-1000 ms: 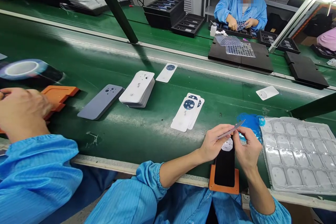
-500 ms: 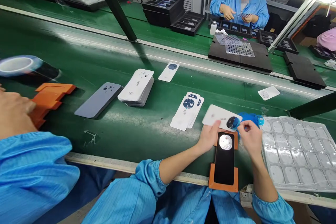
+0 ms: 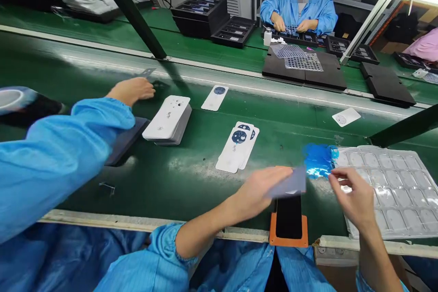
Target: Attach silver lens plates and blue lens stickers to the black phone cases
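Observation:
My left hand (image 3: pixel 253 189) grips a thin, phone-sized sheet (image 3: pixel 289 184), tilted and blurred, its greyish side showing. The sheet hangs over the upper part of a black phone-shaped panel (image 3: pixel 289 219), which lies in an orange fixture (image 3: pixel 290 241) at the bench edge. Thumb and forefinger of my right hand (image 3: pixel 356 196) come together at the edge of a crumpled blue film pile (image 3: pixel 318 159). Anything between those fingertips is too small to make out. Right of the pile lies a clear moulded tray (image 3: pixel 390 191), partly behind my right hand.
White printed cards (image 3: pixel 234 153) overlap mid-bench, with a taller card stack (image 3: pixel 167 118) farther left. A co-worker's hand (image 3: pixel 133 91) reaches across from the left, above a dark panel (image 3: pixel 126 141). Single cards (image 3: pixel 215 98) lie farther back. A green post (image 3: pixel 404 125) stands at right.
My left hand has turned the sheet over and lowered it over the black panel. My right hand has moved away from the sheet, rightward. The co-worker's arm has reached forward across the left bench.

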A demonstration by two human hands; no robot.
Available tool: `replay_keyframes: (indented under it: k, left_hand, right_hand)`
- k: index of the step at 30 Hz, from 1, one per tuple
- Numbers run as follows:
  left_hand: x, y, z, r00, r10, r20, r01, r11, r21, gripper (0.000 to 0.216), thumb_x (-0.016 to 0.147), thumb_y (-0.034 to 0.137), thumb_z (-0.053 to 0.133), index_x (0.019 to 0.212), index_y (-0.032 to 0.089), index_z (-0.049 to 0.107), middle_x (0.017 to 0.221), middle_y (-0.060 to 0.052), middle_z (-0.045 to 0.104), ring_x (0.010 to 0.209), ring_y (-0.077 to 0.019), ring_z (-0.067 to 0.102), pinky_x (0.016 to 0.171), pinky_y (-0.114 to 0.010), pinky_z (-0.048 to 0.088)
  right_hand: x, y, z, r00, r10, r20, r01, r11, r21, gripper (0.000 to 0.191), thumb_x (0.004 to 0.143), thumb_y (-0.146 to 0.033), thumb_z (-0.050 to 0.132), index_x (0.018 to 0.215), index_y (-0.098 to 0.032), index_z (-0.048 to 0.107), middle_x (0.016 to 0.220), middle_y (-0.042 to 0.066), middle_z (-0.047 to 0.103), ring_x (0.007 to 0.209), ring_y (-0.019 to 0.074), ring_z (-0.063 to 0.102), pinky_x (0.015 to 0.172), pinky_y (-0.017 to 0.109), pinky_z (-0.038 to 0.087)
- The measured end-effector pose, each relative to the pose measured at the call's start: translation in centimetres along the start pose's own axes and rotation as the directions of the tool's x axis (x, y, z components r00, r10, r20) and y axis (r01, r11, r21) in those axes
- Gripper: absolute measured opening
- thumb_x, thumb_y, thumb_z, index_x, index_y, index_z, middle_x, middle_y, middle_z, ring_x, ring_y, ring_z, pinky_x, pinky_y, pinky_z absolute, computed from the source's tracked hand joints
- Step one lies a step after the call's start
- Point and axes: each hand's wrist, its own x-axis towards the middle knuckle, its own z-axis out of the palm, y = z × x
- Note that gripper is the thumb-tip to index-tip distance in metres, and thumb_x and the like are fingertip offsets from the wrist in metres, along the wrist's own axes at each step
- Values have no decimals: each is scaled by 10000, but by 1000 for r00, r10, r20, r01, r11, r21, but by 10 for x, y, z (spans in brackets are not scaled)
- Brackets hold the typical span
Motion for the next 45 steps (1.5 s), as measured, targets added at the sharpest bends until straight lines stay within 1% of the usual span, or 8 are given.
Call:
replay_keyframes:
  k: [2,5,8,12,20,25,36,45]
  left_hand:
    - [-11,5,8,966,233,111,-256,915,310,337,992,131,431,1282,48,581,1270,-180,667,1195,-251,639,1017,-388,544]
    - [-23,3,26,936,301,181,-347,718,603,288,977,79,451,1217,29,603,1208,-182,694,1136,-249,671,981,-367,563]
    - [-29,-2,40,926,294,239,-375,631,679,281,980,96,465,1215,37,608,1220,-175,691,1135,-239,673,1002,-347,549]
    - [-29,-5,43,923,304,234,-379,621,686,286,989,95,439,1212,36,609,1194,-153,707,1119,-233,682,992,-326,552]
    - [-32,-11,39,919,242,312,-393,627,672,298,990,88,428,1245,27,570,1240,-189,678,1183,-236,652,990,-327,549]
    - [-34,-18,39,936,216,279,-351,642,681,267,972,109,448,1180,58,608,1209,-172,692,1157,-237,661,1022,-357,525]
    - [-35,-21,40,918,44,395,-326,651,686,422,904,200,518,1295,40,531,1415,-264,528,1364,-346,485,1126,-482,395]
    - [-38,-15,40,917,35,397,-328,631,703,427,915,214,495,1297,28,541,1405,-246,545,1326,-337,512,1133,-480,370]
  right_hand:
    - [-15,-12,8,969,-229,97,223,973,64,176,949,-266,534,1064,-217,658,1013,60,716,874,187,690,776,309,560]
    - [-34,-17,23,872,-441,212,432,897,89,323,960,-140,459,1235,-208,615,1195,96,681,1103,203,657,939,351,565]
    - [-44,-12,34,799,-557,226,564,825,39,438,944,-65,429,1324,-213,589,1235,98,679,1130,205,656,952,363,580]
    - [-47,-7,37,745,-644,170,660,749,-58,495,931,-15,439,1385,-173,557,1222,123,692,1135,229,662,934,375,593]
    - [-47,-4,39,724,-659,204,683,727,-75,447,932,2,457,1332,-139,597,1238,126,686,1149,236,650,970,391,576]
    - [-48,7,45,689,-678,256,713,698,-72,416,924,11,471,1303,-92,607,1253,143,678,1201,234,622,1029,386,545]
    - [-45,0,56,647,-579,496,727,665,-173,656,777,-21,415,1431,14,454,1491,211,471,1437,326,371,1156,536,388]
    - [-54,1,53,643,-541,542,721,666,-190,733,784,-84,430,1506,10,343,1548,198,395,1460,332,325,1184,545,343]
